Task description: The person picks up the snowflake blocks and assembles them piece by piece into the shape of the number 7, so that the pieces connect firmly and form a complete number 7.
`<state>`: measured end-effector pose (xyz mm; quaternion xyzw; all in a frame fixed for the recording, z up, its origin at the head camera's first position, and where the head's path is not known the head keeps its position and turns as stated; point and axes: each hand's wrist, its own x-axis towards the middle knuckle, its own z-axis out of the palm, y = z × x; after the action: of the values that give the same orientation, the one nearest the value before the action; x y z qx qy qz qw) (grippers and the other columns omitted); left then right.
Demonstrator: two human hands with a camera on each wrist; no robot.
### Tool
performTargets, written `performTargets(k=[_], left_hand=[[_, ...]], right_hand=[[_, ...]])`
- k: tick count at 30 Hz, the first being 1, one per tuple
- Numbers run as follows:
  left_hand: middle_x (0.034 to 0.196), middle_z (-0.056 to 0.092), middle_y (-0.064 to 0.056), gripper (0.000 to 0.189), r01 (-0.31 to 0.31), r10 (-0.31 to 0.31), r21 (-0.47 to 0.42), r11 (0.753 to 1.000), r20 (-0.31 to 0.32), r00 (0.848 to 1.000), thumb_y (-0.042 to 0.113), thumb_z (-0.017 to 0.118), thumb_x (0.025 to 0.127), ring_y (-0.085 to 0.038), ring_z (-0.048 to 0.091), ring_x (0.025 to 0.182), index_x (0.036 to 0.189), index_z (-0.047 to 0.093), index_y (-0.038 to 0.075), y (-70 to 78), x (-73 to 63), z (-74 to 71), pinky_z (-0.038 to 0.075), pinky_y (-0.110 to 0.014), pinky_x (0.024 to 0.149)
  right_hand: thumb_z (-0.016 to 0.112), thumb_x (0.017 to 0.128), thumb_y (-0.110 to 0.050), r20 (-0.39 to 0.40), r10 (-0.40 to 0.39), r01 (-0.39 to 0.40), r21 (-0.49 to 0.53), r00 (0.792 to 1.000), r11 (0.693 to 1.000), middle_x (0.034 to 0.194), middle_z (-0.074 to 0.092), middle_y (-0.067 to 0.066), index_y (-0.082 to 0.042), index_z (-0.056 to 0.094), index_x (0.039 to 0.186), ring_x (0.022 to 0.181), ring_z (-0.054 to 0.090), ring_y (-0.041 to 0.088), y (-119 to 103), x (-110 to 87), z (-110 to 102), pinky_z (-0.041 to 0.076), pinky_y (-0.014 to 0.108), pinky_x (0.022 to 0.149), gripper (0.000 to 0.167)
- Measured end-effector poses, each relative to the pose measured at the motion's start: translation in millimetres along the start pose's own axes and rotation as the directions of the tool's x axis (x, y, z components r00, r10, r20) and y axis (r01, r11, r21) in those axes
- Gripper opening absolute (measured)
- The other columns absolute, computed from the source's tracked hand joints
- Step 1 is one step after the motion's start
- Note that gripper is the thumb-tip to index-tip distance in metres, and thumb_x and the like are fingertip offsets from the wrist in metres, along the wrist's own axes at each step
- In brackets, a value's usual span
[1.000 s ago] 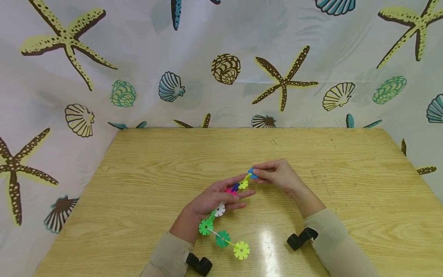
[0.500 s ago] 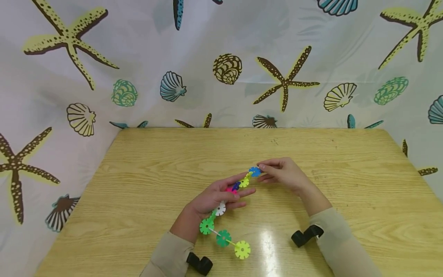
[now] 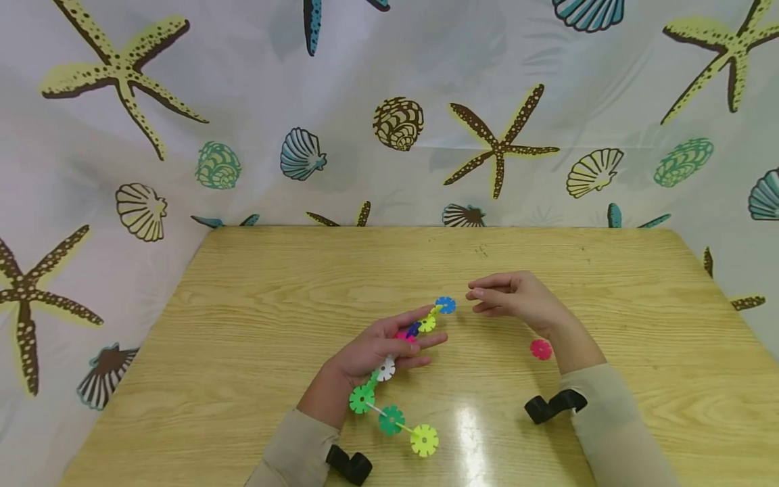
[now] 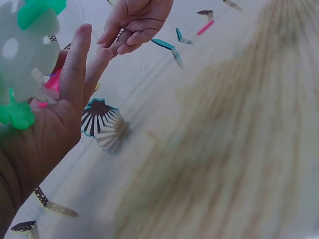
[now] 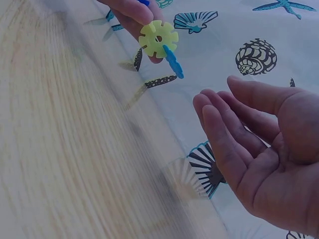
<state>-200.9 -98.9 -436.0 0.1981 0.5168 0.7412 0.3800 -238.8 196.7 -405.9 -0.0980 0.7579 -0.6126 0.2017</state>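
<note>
A chain of notched plastic snowflake discs [image 3: 391, 420] crosses my left hand [image 3: 380, 348], which pinches it at a pink disc [image 3: 404, 336] between thumb and fingers. From the fingertips the chain runs on through dark blue and yellow discs to a blue disc [image 3: 446, 305] at its far end. White, green and yellow-green discs hang below the palm. My right hand [image 3: 523, 301] is a short way right of the blue disc, its fingers loosely bent and holding nothing. In the right wrist view a yellow disc [image 5: 158, 39] shows with the blue one edge-on beside it.
A loose pink disc [image 3: 541, 349] lies on the wooden table [image 3: 274, 270] beside the right wrist. Behind the table hangs a white cloth [image 3: 353, 81] printed with shells and starfish. Each wrist carries a black camera mount [image 3: 555, 406].
My right hand has let go of the blue disc and moved away to the right. The loose pink disc has come into sight beside that wrist. The left hand stays nearly still.
</note>
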Motion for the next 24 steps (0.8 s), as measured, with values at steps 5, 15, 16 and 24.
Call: performTargets(k=[5, 15, 16, 24], left_hand=[[0.166, 0.013, -0.02, 0.07, 0.008, -0.008, -0.004, 1.0, -0.006, 1.0, -0.007, 0.045, 0.099, -0.029, 0.039, 0.145, 0.161, 0.016, 0.01, 0.9, 0.2, 0.6, 0.053, -0.032, 0.104], [0.167, 0.014, -0.017, 0.069, 0.001, -0.002, -0.026, 1.0, -0.035, 0.999, -0.007, 0.044, 0.099, -0.026, 0.043, 0.143, 0.16, 0.019, 0.01, 3.0, -5.3, -1.8, 0.053, -0.031, 0.103], [0.167, 0.014, -0.016, 0.069, 0.004, -0.005, -0.025, 1.0, -0.043, 0.999, -0.008, 0.044, 0.099, -0.026, 0.044, 0.142, 0.16, 0.02, 0.01, 2.7, -6.2, -2.2, 0.053, -0.031, 0.102], [0.168, 0.012, -0.015, 0.068, -0.005, 0.005, -0.005, 1.0, -0.017, 1.0, -0.007, 0.044, 0.1, -0.025, 0.043, 0.143, 0.161, 0.02, 0.012, 1.4, -7.0, -4.6, 0.052, -0.032, 0.104]], right_hand=[[0.065, 0.098, -0.017, 0.023, -0.016, 0.016, -0.003, 1.0, 1.0, 0.124, 0.068, 0.021, 0.01, 0.058, 0.132, 0.099, 0.073, 0.021, -0.2, 0.6, -1.1, 0.058, 0.046, 0.094, 0.044], [0.067, 0.097, -0.015, 0.036, -0.021, 0.022, -0.025, 0.999, 0.999, 0.128, 0.064, 0.027, 0.011, 0.058, 0.131, 0.102, 0.072, 0.023, -6.2, 2.4, 1.8, 0.059, 0.044, 0.093, 0.044], [0.067, 0.096, -0.016, 0.039, -0.021, 0.022, -0.027, 0.999, 0.999, 0.128, 0.064, 0.027, 0.01, 0.058, 0.131, 0.103, 0.072, 0.025, -5.3, 2.6, 2.5, 0.059, 0.043, 0.094, 0.045], [0.07, 0.094, -0.02, 0.015, -0.001, 0.002, -0.052, 1.0, 0.999, 0.131, 0.062, 0.027, 0.008, 0.059, 0.131, 0.102, 0.072, 0.021, 3.1, -0.1, 2.4, 0.06, 0.038, 0.092, 0.047]])
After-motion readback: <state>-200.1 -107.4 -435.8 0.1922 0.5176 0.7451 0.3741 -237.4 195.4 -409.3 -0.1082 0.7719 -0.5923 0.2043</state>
